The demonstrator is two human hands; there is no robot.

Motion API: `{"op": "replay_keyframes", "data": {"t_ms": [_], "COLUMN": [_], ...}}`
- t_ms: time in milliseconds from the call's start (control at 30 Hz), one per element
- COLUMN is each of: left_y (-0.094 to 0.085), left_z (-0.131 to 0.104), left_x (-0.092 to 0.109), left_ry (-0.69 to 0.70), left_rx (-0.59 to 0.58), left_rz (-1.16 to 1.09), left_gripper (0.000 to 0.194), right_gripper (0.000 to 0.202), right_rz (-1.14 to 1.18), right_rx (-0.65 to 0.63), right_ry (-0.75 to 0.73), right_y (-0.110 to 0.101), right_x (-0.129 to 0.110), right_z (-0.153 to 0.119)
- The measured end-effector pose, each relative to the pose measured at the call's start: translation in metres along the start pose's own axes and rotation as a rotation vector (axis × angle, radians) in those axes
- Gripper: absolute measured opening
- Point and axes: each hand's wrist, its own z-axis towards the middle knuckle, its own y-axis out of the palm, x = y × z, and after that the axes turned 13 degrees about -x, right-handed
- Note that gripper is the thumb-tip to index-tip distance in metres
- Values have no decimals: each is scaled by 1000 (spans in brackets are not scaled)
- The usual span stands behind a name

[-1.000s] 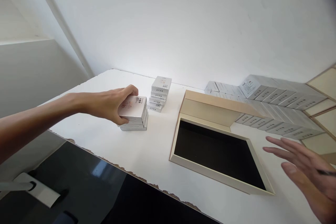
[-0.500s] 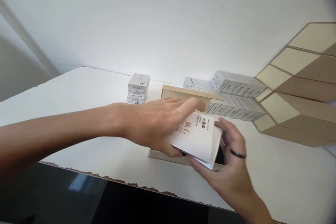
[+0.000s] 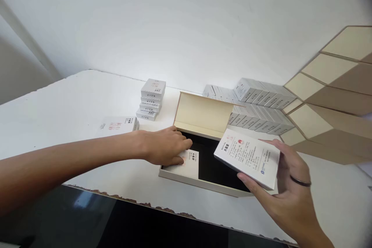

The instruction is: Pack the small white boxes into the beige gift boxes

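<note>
A cream gift box point(image 3: 203, 114) with a black interior lies open on the white table, its lid raised at the back. In its left part sits a white printed tea box point(image 3: 190, 164). My left hand point(image 3: 167, 148) rests over that tea box, fingers spread across its left side, partly hiding it. Above the gift box's right end, my right hand point(image 3: 287, 186), with a dark ring, grips another white tea box point(image 3: 248, 159) between thumb and fingers, its text side up and slightly tilted.
A short stack of white boxes point(image 3: 152, 89) stands behind on the left. Another white box point(image 3: 117, 124) lies beyond my left forearm. Rows of white boxes point(image 3: 255, 116) line the wall at right, beside large stacked cream cases point(image 3: 325, 73). The table's front edge is chipped.
My hands have moved apart. My left hand has gone down and left onto the tea box in the gift box, while my right hand has moved right, holding a tea box.
</note>
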Motion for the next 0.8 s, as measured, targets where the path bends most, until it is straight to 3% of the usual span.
{"op": "replay_keyframes", "data": {"t_ms": [133,267,333,433,533,600,667,800], "left_y": [2,7,11,20,40,57,76,98], "left_z": [-2,3,4,-3,-17,-26,-32,-32], "left_x": [-2,-2,-1,-2,-7,-12,-18,-25], "left_ry": [30,109,203,268,214,131,61,106], "left_rx": [-19,101,239,543,832,919,860,517], "left_rz": [-43,-4,0,-63,-169,-283,-438,-616], "left_gripper": [27,36,35,34,27,30,51,121], "right_gripper": [92,103,102,107,103,101,102,98], "right_rz": [25,66,121,47,-134,-174,-172,-108], "right_rx": [-71,-103,-210,-470,-781,-946,-1020,-1057], "right_ry": [-42,-79,-84,-28,81,93,60,-17], "right_y": [8,11,12,14,25,38,53,66], "right_x": [-3,-13,-19,-31,-48,-62,-74,-86], "right_z": [7,18,27,43,64,77,86,88]}}
